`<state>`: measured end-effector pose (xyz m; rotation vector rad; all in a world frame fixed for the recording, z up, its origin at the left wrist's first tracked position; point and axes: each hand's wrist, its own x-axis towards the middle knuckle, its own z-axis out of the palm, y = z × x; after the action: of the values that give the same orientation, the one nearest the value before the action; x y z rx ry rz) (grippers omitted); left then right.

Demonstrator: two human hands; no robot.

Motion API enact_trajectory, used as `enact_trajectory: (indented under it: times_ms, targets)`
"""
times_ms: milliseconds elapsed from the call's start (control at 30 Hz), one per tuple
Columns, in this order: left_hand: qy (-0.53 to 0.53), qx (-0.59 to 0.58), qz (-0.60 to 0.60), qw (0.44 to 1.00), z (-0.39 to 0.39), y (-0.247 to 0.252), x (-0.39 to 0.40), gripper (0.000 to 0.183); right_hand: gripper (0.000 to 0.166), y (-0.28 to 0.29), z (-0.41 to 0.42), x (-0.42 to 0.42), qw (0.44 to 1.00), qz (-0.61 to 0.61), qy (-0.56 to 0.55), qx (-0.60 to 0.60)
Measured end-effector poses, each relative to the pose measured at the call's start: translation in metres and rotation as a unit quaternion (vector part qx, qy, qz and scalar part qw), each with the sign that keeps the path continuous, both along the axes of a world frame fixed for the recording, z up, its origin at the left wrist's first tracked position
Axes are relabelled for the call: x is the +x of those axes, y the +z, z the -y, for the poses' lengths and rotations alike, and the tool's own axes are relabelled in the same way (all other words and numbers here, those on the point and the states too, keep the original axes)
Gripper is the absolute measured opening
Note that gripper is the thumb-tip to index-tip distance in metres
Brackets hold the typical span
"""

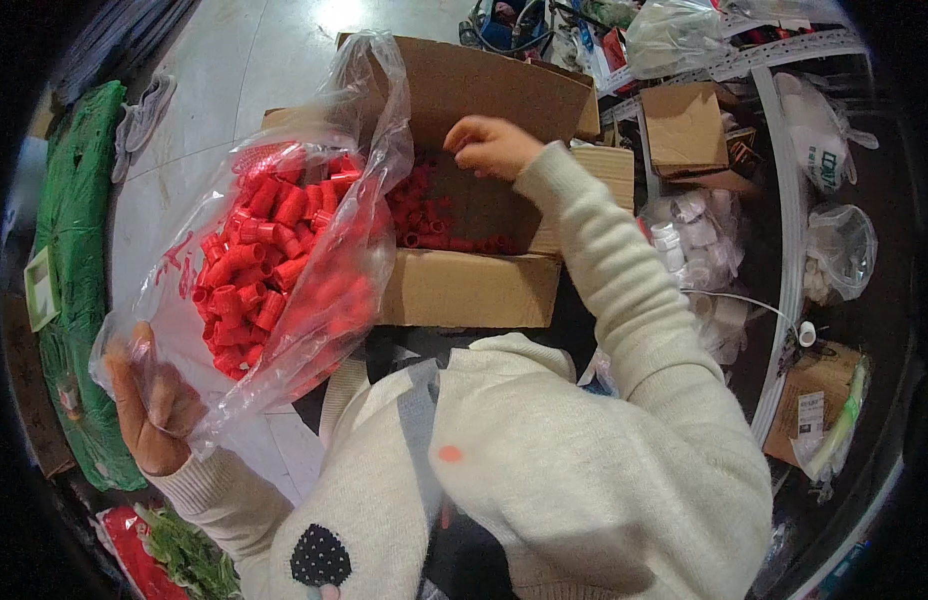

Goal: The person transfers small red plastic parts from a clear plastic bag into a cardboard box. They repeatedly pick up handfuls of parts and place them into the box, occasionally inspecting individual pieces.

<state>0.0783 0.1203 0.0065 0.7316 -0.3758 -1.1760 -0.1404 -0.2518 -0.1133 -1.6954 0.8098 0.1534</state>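
Observation:
A transparent plastic bag point(392, 135) full of red plastic elbow pipe fittings point(246, 270) leans against the left side of an open cardboard box point(471, 289). My left hand point(152, 412) grips the bag's near left edge, with film drawn over the fingers. Above the box, my right hand point(494, 146) is held with bent fingers; whether something small is between them is hard to see. More red fittings point(426, 225) lie inside the box, mostly along its left and near sides. The bag hides part of the box's left side.
On the right, metal shelving point(779, 202) carries a smaller cardboard box point(685, 127), bagged white fittings point(692, 232) and other bags. A long green wrapped bundle point(81, 262) lies left on the tiled floor point(201, 97), beside grey shoes point(142, 120). Cables and tools point(516, 26) sit at the back.

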Motion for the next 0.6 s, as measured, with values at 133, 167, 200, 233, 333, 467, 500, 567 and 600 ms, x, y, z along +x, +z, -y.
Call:
enact_trajectory:
  times_ms: [133,167,200,233,333,467,500,567,600]
  targets:
    - [0.24,0.164,0.027,0.956,0.011,0.005,-0.017,0.037,0.048,-0.097,-0.005,0.014,0.929,-0.147,0.177,-0.289]
    - [0.242,0.173,0.016,0.955,0.02,0.006,-0.021,0.038,0.049,-0.14,0.005,0.008,0.888,-0.142,0.219,-0.379]
    - [0.265,0.19,0.013,0.945,0.019,0.011,-0.025,0.038,0.049,-0.146,-0.006,0.019,0.891,-0.142,0.19,-0.387]
    - [0.285,0.205,0.01,0.936,0.018,0.018,-0.028,0.038,0.048,-0.145,-0.021,0.026,0.894,-0.142,0.157,-0.396]
    - [0.137,0.148,0.03,0.979,-0.001,0.009,-0.013,0.041,0.052,-0.155,-0.026,0.033,0.955,-0.072,-0.031,-0.286]
    - [0.09,0.136,0.029,0.986,-0.003,0.011,-0.01,0.043,0.049,-0.151,-0.016,0.025,0.984,-0.031,-0.023,-0.173]
    - [0.07,0.123,0.028,0.99,-0.003,0.009,-0.009,0.043,0.046,-0.143,-0.011,0.02,0.99,-0.044,-0.006,-0.135]
    - [0.04,0.099,0.031,0.994,-0.002,0.009,-0.008,0.043,0.042,-0.123,-0.006,0.018,0.995,-0.094,0.008,0.025]
    - [0.112,0.145,0.027,0.983,0.001,0.01,-0.012,0.043,0.041,-0.106,-0.007,0.014,0.99,-0.046,-0.069,0.115]
